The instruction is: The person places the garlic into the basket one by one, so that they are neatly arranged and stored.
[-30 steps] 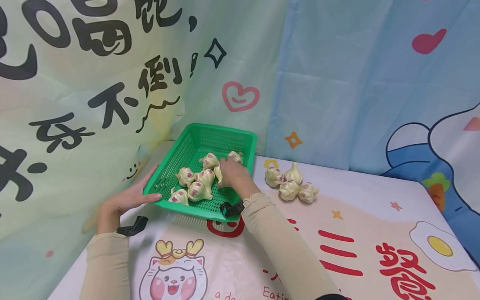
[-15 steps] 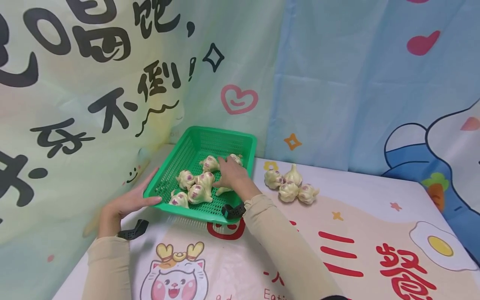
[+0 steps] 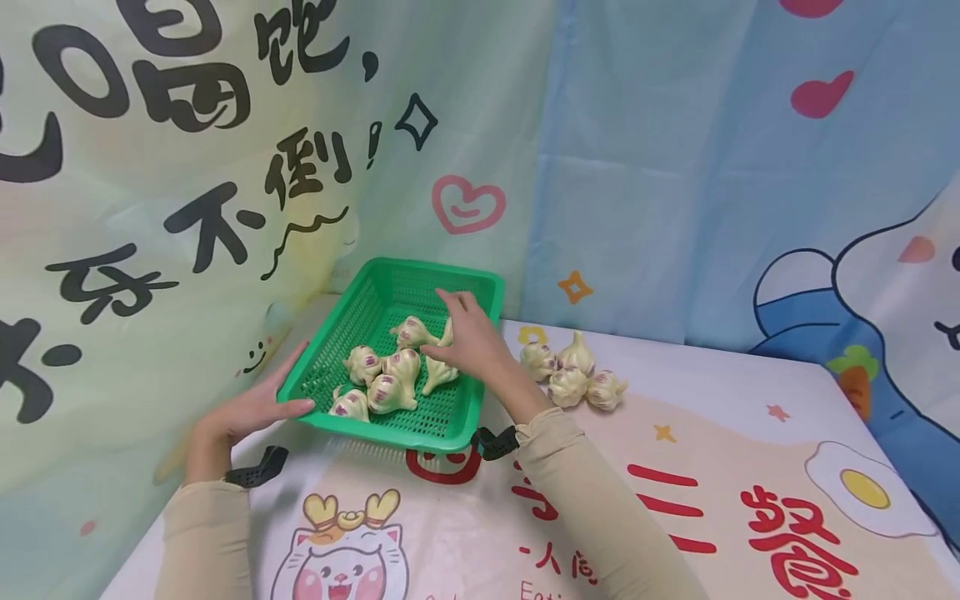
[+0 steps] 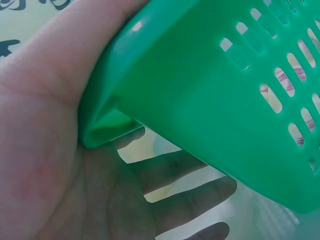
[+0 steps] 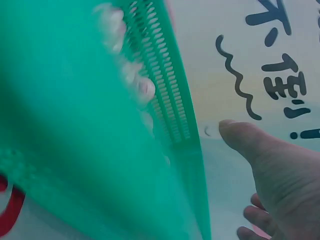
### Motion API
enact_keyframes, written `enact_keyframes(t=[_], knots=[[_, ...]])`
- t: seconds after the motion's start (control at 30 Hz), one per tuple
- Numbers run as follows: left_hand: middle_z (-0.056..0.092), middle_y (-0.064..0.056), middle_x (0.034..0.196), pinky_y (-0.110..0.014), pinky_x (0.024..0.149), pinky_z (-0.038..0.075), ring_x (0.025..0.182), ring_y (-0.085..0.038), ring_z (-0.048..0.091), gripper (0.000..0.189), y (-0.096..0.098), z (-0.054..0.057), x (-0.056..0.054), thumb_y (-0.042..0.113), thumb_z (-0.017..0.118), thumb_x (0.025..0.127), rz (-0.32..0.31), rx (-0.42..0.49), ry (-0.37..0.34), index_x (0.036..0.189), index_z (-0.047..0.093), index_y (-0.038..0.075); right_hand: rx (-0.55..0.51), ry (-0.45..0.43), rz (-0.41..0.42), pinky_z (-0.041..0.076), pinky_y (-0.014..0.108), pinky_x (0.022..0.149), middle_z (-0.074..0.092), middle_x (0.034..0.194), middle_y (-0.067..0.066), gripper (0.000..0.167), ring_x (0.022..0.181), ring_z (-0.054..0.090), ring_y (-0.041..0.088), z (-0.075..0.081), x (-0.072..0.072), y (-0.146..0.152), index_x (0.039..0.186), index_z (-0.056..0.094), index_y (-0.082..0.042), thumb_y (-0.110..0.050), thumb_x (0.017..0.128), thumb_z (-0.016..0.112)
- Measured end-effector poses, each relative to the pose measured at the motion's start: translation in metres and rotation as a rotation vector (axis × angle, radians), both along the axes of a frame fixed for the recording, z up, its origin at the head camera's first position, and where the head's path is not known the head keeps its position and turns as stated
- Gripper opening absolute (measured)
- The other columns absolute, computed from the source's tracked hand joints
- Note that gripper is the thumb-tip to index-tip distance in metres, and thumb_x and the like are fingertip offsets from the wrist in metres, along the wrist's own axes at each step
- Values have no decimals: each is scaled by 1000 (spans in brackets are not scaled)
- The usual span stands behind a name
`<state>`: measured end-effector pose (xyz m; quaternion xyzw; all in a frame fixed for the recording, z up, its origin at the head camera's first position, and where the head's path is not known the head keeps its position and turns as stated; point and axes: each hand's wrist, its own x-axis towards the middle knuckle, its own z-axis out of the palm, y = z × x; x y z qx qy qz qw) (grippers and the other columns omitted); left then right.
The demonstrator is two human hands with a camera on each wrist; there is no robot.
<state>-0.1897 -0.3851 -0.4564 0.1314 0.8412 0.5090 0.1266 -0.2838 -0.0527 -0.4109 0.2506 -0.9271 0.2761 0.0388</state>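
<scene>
A green plastic basket [image 3: 390, 435] with slotted walls holds several garlic bulbs [image 3: 390, 392], pale with purple marks. My left hand [image 3: 251, 410] spans its near left corner, fingers spread straight along the outside and thumb at the near rim. In the left wrist view, the corner of the basket [image 4: 170, 100] sits against that palm, between thumb and fingers. Over the right side of the basket, my right hand [image 3: 474, 340] has thumb and fingers apart, with nothing between them. A garlic bulb [image 3: 438, 373] lies below its thumb; another, farther back, is partly hidden by the hand.
Several more garlic bulbs [image 3: 567, 385] sit clustered on the table to the right of the basket. A printed cloth [image 3: 622, 167] hangs behind the table, and another [image 3: 112, 350] runs along the left. The tabletop [image 3: 720, 417] bears printed pictures and characters.
The right hand has risen from among the bulbs and shifted right and toward me, uncovering a bulb at the basket's right. The left hand stays at the corner.
</scene>
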Motion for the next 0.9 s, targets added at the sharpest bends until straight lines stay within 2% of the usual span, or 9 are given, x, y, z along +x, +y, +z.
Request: enact_keyframes(t=[0.13, 0.23, 0.33, 0.43, 0.67, 0.9], knots=[[-11, -16, 158, -7, 92, 28, 141, -39, 7, 96, -1, -2, 1, 19, 63, 89, 3, 6, 2, 152, -8, 35, -25, 45, -39, 50, 43, 84, 32, 147, 6, 90, 124, 48, 28, -4, 6, 18, 151, 24, -23, -46, 80, 72], [-9, -17, 158, -6, 90, 29, 139, -39, 10, 96, -1, -3, 1, 19, 63, 89, 9, 4, -1, 152, -8, 34, -64, 67, -82, 50, 44, 83, 33, 147, 6, 90, 122, 50, 30, -12, 9, 33, 151, 25, -23, -46, 78, 74], [-7, -18, 157, -6, 90, 30, 138, -39, 14, 97, -1, -3, 1, 19, 63, 89, 12, 4, -1, 153, -9, 32, -114, 79, -130, 49, 48, 86, 34, 147, 7, 91, 124, 48, 31, -21, 11, 49, 150, 26, -22, -46, 78, 74], [-7, -18, 157, -6, 90, 30, 137, -38, 14, 97, 0, -3, 1, 19, 63, 89, 13, 10, -1, 153, -9, 32, -158, 79, -178, 45, 50, 94, 33, 148, 8, 92, 130, 42, 30, -27, 12, 68, 151, 25, -19, -47, 78, 74], [-7, -19, 157, -6, 90, 29, 138, -39, 12, 96, 1, -3, 1, 18, 63, 90, 3, 18, -6, 153, -9, 31, -263, 35, -314, 37, 55, 102, 31, 149, 10, 92, 134, 36, 33, -32, 12, 113, 151, 23, -23, -46, 78, 73], [-6, -19, 157, -6, 90, 30, 138, -39, 13, 96, 1, -2, 1, 18, 62, 90, 4, 28, 10, 153, -9, 31, -330, 38, -379, 30, 55, 108, 28, 152, 10, 94, 139, 28, 32, -37, 14, 147, 152, 20, -22, -44, 78, 74]])
